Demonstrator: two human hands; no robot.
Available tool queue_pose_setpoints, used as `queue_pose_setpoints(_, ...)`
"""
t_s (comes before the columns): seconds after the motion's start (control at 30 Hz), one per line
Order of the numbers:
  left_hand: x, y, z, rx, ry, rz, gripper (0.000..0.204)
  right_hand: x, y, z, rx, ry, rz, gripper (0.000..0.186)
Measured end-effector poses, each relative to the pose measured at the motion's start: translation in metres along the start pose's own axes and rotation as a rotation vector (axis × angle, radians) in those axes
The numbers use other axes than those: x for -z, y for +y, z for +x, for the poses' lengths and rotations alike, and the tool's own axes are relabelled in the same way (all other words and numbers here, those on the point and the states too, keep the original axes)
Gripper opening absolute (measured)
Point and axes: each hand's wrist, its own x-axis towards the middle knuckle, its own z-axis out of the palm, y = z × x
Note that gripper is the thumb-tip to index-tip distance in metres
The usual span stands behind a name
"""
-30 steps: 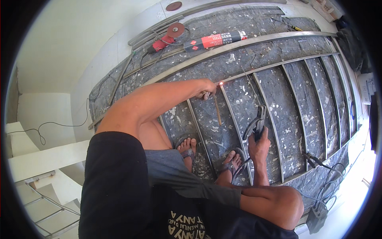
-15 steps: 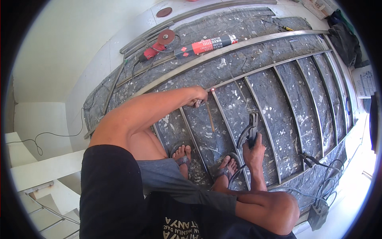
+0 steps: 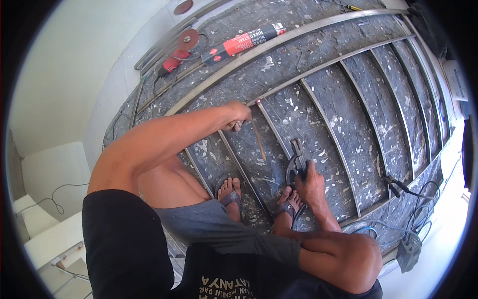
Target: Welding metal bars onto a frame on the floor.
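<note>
My right hand (image 3: 309, 184) is closed on a black welding electrode holder (image 3: 298, 155), with a thin rod reaching from its jaws toward a small red-glowing spot (image 3: 259, 101) where a crossbar meets the rail. My left hand (image 3: 238, 117) is closed just left of that spot, at the rail of the steel ladder-like frame (image 3: 323, 112). A thin tan stick (image 3: 259, 142) extends below its fingers; whether the fingers grip it or the rail is hidden. My sandalled feet stand between the crossbars on a paint-spattered grey sheet. A black clamp (image 3: 391, 185) grips the frame at right.
Beyond the frame lie a red angle grinder (image 3: 175, 61), a dark-and-red tube package (image 3: 239, 44), a loose disc (image 3: 183, 7) and metal bars. Cables run to a grey box (image 3: 408, 251) at lower right. A white wall (image 3: 59, 74) rises at left, with white ledges at lower left.
My right hand and holder have shifted left and toward me relative to the crossbars. The glow at the joint has dimmed from bright orange to a small red spot. The camera view has shifted.
</note>
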Motion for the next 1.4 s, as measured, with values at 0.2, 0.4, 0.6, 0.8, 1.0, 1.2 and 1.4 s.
queue_pose_setpoints(0.2, 0.001, 0.002, 0.001, 0.029, -0.019, 0.007, 0.01, -0.009, 0.013, -0.004, 0.076, 0.03, -0.033, 0.061)
queue_pose_setpoints(0.4, -0.001, 0.002, 0.004, 0.046, 0.01, -0.011, 0.018, -0.021, 0.034, -0.005, 0.116, 0.05, -0.146, 0.057)
queue_pose_setpoints(0.6, 0.001, 0.001, 0.007, 0.049, -0.006, -0.001, 0.019, -0.02, 0.029, -0.004, 0.186, 0.074, -0.131, 0.048)
queue_pose_setpoints(0.8, 0.001, 0.002, 0.004, 0.058, -0.027, -0.02, 0.01, -0.022, 0.028, -0.002, 0.147, 0.046, -0.114, 0.047)
queue_pose_setpoints(1.0, 0.0, 0.002, 0.004, 0.048, -0.004, -0.032, 0.019, -0.026, 0.021, -0.003, 0.086, 0.023, -0.102, 0.053)
queue_pose_setpoints(1.2, 0.0, 0.002, -0.001, 0.059, 0.001, -0.013, 0.014, -0.016, -0.001, -0.002, 0.088, 0.063, -0.093, 0.045)
queue_pose_setpoints(1.4, 0.003, -0.002, 0.001, -0.01, -0.056, -0.038, 0.012, -0.011, -0.004, 0.0, 0.073, 0.026, -0.073, 0.043)
